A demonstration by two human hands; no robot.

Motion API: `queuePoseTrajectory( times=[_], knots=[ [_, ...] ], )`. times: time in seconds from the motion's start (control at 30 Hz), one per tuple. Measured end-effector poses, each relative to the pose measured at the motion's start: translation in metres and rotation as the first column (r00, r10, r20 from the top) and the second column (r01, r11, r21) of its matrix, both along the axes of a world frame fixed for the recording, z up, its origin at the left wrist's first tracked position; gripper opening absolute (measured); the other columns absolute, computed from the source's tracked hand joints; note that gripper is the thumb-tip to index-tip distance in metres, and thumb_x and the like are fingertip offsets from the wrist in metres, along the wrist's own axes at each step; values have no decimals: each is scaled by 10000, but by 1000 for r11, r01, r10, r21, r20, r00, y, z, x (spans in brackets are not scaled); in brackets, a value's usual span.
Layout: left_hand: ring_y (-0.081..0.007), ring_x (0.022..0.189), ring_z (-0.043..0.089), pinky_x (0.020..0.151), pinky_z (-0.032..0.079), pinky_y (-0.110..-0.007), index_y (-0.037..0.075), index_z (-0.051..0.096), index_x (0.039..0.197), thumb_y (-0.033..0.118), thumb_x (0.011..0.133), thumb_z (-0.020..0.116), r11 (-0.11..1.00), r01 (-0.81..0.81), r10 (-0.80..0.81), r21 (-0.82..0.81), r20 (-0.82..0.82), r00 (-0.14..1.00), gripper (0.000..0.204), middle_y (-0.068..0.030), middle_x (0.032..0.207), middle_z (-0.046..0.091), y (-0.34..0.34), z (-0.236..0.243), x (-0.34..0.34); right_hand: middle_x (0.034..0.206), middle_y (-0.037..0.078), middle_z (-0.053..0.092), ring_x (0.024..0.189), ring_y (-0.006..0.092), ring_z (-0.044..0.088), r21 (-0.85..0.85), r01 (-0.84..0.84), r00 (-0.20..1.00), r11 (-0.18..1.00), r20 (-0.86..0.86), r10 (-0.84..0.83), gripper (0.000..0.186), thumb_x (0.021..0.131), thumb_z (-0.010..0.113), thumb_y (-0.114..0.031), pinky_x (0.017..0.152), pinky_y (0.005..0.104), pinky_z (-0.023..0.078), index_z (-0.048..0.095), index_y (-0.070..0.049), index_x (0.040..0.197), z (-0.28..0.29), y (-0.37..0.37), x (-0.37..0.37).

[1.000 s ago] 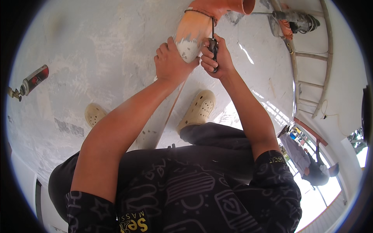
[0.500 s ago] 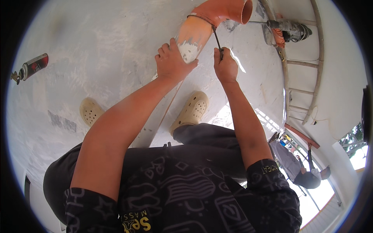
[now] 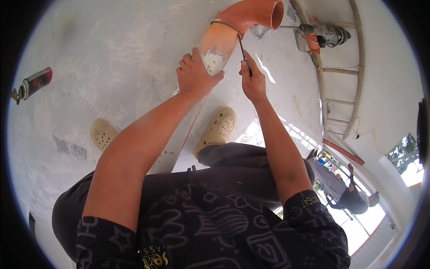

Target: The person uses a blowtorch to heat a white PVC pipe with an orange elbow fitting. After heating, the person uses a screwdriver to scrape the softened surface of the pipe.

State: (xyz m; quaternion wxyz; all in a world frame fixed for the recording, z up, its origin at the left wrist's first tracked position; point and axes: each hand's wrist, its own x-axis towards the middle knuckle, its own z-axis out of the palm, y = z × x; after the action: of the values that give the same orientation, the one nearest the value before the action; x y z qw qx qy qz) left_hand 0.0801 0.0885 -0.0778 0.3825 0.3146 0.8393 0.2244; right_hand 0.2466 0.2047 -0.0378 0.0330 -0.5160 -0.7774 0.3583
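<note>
An orange pipe elbow (image 3: 251, 15) lies ahead of me, its open mouth facing right. Its socket fits over a pipe (image 3: 219, 39), orange by the joint and patchy white and grey farther down. Wrapped across the pipe's lower part, my left hand (image 3: 195, 75) has its fingers on the left side and thumb on the right. My right hand (image 3: 254, 83) is closed on a thin dark tool (image 3: 242, 46) that looks like a screwdriver; the handle is mostly hidden. The tool's tip meets the right edge of the socket rim.
A torch canister (image 3: 36, 83) with a brass-coloured nozzle lies at the left. A power drill (image 3: 330, 35) with a long bit sits by a wooden ladder (image 3: 341, 71) at the right. My beige clogs (image 3: 218, 130) flank a floor seam. Another person (image 3: 351, 199) is farther off, lower right.
The right index finger now stretches along the tool, where the grip was more bunched before. The tip stays at the socket rim. The whole view has shifted slightly.
</note>
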Motion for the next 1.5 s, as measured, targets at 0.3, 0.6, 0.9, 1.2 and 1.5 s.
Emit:
queuePoseTrajectory(
  times=[0.3, 0.6, 0.9, 1.2, 1.5],
  knots=[
    [-442, 1291, 563, 1089, 480, -524, -41, 325, 1595, 547, 750, 932, 999, -6, 7, 46, -33, 999, 1195, -284, 1400, 520, 0, -3, 1, 833, 5, 630, 772, 91, 576, -55, 166, 985, 985, -33, -167, 481, 1171, 549, -366, 762, 276, 519, 605, -117, 1578, -6, -10, -33],
    [-417, 1329, 507, 1104, 432, -512, -58, 312, 1609, 521, 748, 931, 1000, 6, -7, 30, 22, 1000, 1208, -257, 1403, 501, -1, -3, 1, 776, -3, 623, 681, 69, 541, 28, 175, 984, 984, -25, -175, 487, 1151, 586, -362, 667, 271, 506, 629, -81, 1547, -8, -9, -46],
    [-409, 1304, 510, 1103, 432, -500, -55, 300, 1609, 525, 756, 925, 999, -2, 2, 47, -15, 1000, 1206, -248, 1389, 499, 1, -6, 2, 783, 19, 586, 539, 92, 522, -268, 375, 915, 887, -48, -401, 525, 1143, 595, -366, 464, 305, 445, 569, -92, 1590, 16, -13, -76],
    [-411, 1276, 549, 1085, 471, -513, -44, 334, 1576, 542, 769, 910, 998, 4, -2, 62, -38, 999, 1152, -266, 1365, 522, 0, -6, 1, 846, 80, 732, 625, 171, 662, 243, 5, 998, 970, 66, -21, 425, 1128, 624, -352, 621, 391, 584, 687, -126, 1483, 4, 8, -52],
    [-416, 1289, 542, 1092, 467, -511, -48, 334, 1571, 543, 769, 906, 999, 15, -15, 43, -11, 1000, 1149, -268, 1370, 519, 1, -5, 1, 826, 48, 668, 630, 169, 662, -188, 86, 992, 978, 108, -66, 478, 1126, 612, -412, 562, 344, 551, 625, -175, 1541, 28, 45, -42]
  ],
)
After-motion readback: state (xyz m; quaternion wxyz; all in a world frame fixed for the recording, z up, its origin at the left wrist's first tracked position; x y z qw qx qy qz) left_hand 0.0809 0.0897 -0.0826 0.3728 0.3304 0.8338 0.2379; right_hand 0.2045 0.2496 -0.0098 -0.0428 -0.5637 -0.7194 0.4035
